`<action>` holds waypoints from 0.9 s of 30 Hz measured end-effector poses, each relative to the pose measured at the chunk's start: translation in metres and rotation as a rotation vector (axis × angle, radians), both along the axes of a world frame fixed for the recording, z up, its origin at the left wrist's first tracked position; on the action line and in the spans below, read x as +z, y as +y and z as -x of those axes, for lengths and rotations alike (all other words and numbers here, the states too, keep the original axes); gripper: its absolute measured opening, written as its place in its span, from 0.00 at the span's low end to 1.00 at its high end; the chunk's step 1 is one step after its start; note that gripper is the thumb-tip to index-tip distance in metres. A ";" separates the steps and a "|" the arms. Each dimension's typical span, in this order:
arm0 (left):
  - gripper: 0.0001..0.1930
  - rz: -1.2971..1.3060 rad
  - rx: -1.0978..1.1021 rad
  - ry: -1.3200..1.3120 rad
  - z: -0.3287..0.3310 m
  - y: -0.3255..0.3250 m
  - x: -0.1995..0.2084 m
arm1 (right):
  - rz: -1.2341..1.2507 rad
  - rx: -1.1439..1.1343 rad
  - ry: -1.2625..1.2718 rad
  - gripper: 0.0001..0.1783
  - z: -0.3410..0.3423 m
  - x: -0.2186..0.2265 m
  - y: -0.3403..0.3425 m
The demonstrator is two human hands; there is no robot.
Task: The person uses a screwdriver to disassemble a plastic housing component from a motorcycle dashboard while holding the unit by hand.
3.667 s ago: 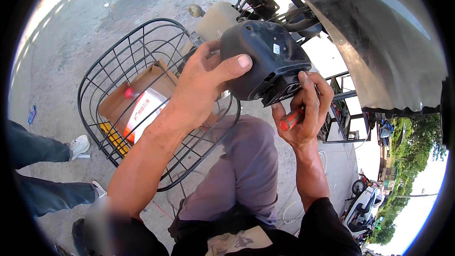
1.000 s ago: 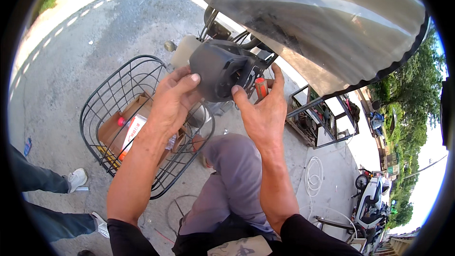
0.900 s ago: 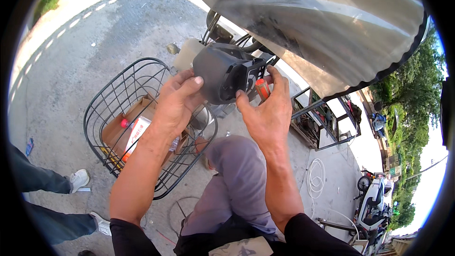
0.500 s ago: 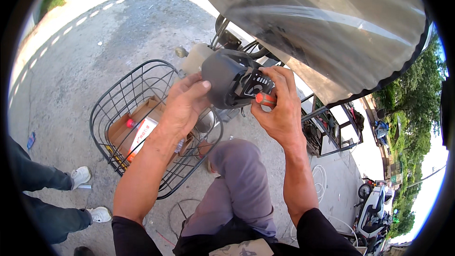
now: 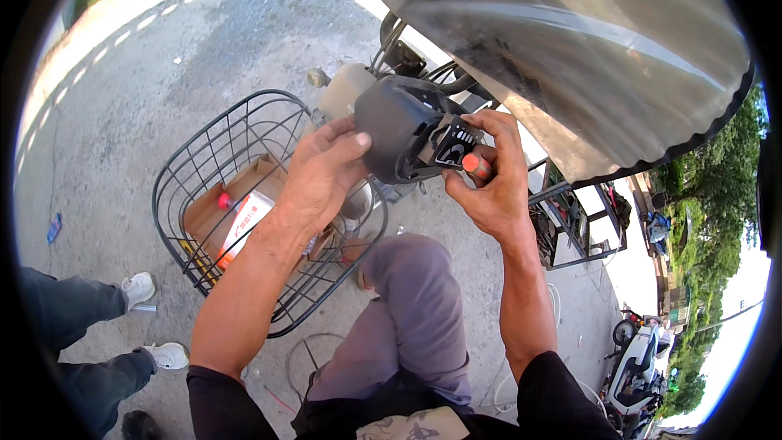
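Observation:
Between my hands is a rounded black plastic housing [image 5: 393,126] at the front of a vehicle, beside a pale container and a bundle of cables. My left hand [image 5: 326,165] grips the left side of this housing, thumb on top. On its right side sits a black display panel [image 5: 458,145] with white symbols, tilted toward me. My right hand [image 5: 498,183] pinches the panel's edge with thumb and fingertips. Tucked in the same hand is a screwdriver [image 5: 476,166] with an orange-red handle; its shaft is hidden.
Below my left forearm stands a black wire basket [image 5: 269,96] with a cardboard box [image 5: 208,220] and a white-orange package [image 5: 247,224]. A large clear rain canopy [image 5: 586,57] hangs upper right. Another person's legs [image 5: 90,301] stand at left. A metal rack [image 5: 574,228] and a parked scooter [image 5: 639,367] are at right.
The housing, the panel and my right hand appear slightly further right, partly with the shifting view. The panel has turned a little, and the screwdriver's handle end now faces me more. Both grips stay.

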State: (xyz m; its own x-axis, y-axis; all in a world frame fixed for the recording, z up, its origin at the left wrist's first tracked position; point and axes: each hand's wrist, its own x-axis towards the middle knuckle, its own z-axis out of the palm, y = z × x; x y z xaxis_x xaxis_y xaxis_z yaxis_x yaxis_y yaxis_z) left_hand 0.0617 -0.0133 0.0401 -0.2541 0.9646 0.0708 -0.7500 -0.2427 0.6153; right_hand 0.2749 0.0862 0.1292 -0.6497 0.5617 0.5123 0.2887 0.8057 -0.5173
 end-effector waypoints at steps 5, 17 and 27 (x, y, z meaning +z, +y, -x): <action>0.30 -0.007 -0.020 0.023 0.000 0.002 -0.003 | -0.007 0.038 0.002 0.39 -0.009 -0.004 0.015; 0.29 0.022 -0.015 0.010 -0.004 0.001 0.000 | -0.108 0.040 0.004 0.36 -0.005 0.000 0.016; 0.42 0.010 0.014 0.030 -0.016 0.005 -0.004 | -0.182 0.017 -0.129 0.36 -0.008 -0.001 0.003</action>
State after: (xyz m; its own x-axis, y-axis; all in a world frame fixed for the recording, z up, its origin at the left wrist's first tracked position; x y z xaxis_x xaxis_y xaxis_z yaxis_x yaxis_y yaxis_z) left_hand 0.0780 -0.0087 0.0359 -0.2651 0.9618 0.0690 -0.7279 -0.2465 0.6398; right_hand 0.2828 0.0890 0.1284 -0.7251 0.4560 0.5161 0.3287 0.8877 -0.3224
